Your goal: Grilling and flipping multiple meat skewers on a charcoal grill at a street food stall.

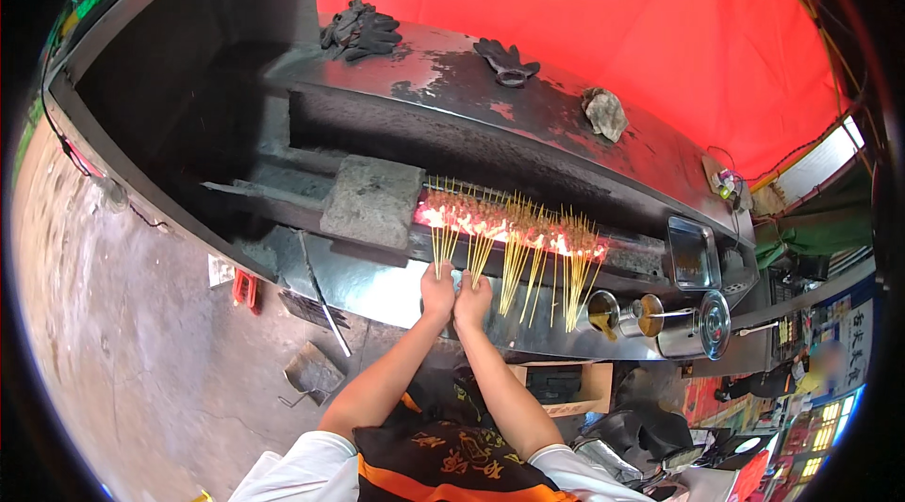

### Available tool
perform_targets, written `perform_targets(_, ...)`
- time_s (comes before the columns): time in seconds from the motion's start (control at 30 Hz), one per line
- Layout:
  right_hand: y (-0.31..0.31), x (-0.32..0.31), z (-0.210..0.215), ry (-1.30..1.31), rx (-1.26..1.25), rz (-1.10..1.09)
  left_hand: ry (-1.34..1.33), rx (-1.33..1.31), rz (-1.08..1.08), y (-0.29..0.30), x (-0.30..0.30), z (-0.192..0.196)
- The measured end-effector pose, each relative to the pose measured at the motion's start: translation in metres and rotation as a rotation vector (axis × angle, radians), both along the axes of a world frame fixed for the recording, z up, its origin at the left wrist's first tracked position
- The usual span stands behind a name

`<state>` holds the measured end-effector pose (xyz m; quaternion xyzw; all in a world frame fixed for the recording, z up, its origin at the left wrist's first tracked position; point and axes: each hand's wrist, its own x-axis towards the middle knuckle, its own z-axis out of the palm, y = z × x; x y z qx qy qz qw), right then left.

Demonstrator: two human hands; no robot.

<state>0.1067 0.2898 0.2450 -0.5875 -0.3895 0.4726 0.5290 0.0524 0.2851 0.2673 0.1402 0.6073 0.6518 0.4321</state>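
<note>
Left hand (436, 292) and right hand (472, 299), touching side by side, each pinch ends of bamboo skewers (514, 247) lying across the glowing grill (528, 233), at twelve o'clock from hands.

Both bare forearms rise from the lower edge and converge, so the two hands sit side by side, almost touching. The left hand (437, 293) is slightly ahead of the right hand (472, 301). Each has its fingers curled closed in a pinching grip, knuckles up, wrists straight. Short white sleeves cover the upper arms near the shoulders.
</note>
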Motion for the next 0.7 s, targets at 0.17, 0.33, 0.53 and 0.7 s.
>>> perform_targets(0.17,0.001,0.001,0.004,0.142,-0.043,0.028,-0.013,-0.024,-0.031,-0.003,-0.003,0.000)
perform_targets(0.33,-0.002,0.001,0.006,0.147,-0.065,0.081,0.044,-0.006,-0.047,-0.007,-0.006,-0.002)
perform_targets(0.53,0.001,0.003,0.018,0.244,-0.143,0.133,0.143,-0.040,-0.087,-0.007,-0.018,-0.010)
perform_targets(0.7,0.003,0.007,0.013,0.223,-0.088,0.122,-0.083,-0.009,-0.098,-0.006,-0.019,-0.009)
